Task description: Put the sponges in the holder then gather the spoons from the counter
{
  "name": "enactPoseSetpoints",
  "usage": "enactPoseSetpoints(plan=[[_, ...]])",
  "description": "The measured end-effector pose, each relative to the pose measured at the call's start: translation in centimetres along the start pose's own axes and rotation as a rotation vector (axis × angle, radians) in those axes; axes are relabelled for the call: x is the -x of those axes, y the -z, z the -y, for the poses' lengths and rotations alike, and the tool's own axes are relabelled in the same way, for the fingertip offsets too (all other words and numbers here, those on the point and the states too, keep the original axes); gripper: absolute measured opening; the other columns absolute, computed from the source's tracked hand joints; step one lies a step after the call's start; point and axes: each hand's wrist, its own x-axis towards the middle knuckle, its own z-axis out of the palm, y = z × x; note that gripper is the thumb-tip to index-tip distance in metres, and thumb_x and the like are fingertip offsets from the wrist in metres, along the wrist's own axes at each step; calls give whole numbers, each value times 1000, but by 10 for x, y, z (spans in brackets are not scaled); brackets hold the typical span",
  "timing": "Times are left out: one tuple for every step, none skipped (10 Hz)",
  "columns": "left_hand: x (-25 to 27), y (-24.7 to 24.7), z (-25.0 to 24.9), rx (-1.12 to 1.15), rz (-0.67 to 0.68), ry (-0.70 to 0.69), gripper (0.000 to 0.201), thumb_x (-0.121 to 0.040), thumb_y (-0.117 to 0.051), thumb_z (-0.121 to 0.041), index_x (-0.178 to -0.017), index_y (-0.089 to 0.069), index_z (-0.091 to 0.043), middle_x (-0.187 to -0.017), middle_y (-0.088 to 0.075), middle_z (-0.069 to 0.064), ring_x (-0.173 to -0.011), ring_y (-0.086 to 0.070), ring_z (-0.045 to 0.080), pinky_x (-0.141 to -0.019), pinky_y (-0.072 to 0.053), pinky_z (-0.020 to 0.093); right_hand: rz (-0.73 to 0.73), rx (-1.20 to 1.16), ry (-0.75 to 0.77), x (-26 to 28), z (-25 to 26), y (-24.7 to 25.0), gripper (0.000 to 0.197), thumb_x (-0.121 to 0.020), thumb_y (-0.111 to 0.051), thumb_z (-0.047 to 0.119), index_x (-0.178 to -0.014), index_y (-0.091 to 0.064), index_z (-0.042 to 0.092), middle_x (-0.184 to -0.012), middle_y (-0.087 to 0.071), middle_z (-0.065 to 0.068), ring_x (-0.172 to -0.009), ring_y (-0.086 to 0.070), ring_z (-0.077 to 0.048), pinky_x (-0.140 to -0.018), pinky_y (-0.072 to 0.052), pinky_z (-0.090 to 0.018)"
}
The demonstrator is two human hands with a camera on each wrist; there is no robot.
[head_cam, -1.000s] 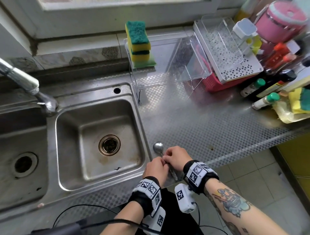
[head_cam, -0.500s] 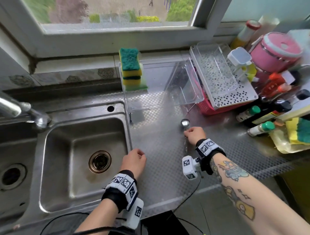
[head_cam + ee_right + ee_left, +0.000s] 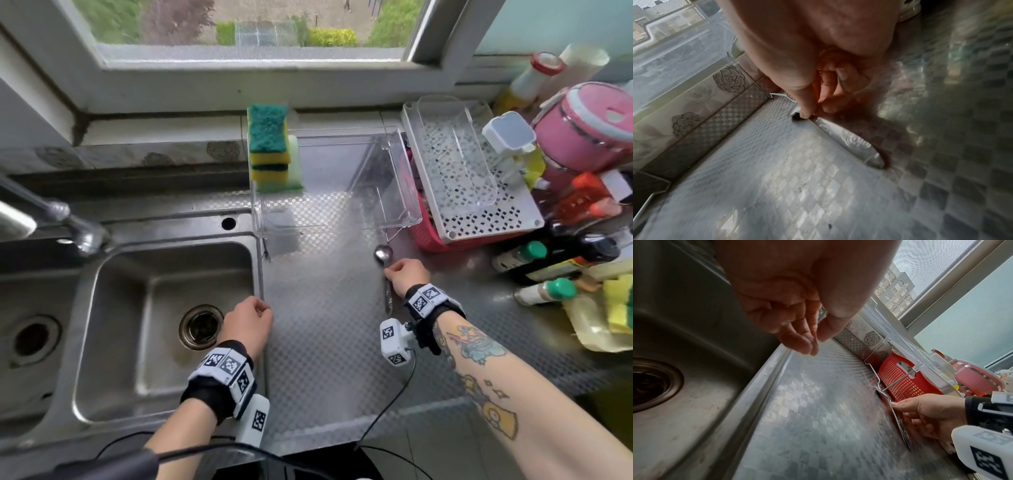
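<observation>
Several yellow-and-green sponges (image 3: pixel 268 147) stand stacked in the left end of the clear plastic holder (image 3: pixel 387 192) at the back of the counter. A metal spoon (image 3: pixel 383 256) lies low on the patterned steel counter just in front of the holder's right end. My right hand (image 3: pixel 390 272) pinches its neck between thumb and fingers (image 3: pixel 807 112); the embossed handle (image 3: pixel 851 141) points back toward me. My left hand (image 3: pixel 248 322) hovers over the sink's right rim, its fingers (image 3: pixel 803 342) loosely curled and holding nothing.
A steel double sink (image 3: pixel 102 342) with a faucet (image 3: pixel 82 236) fills the left. A red basket (image 3: pixel 898 374) under a white perforated tray (image 3: pixel 479 205), bottles (image 3: pixel 548 260), a pink pot (image 3: pixel 589 126) and a wrapped sponge pack (image 3: pixel 616 308) crowd the right.
A second ago both hands held the spoon at the counter's front edge. The left hand let go; the right hand carried the spoon back and right, near the holder.
</observation>
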Motion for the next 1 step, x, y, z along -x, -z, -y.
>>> enactPoseSetpoints(plan=[[0,3,0,34,-34,5,14,-81,-53,-26,-87,-65,-26,-96,-73,8,-97,-64,31,-88,-52,37,-46,-25,-11,5,-2,6,22,-84,-68,27,-94,-75,9,-104,-73,-16,-104,-64,-34,-87,-45,-29]])
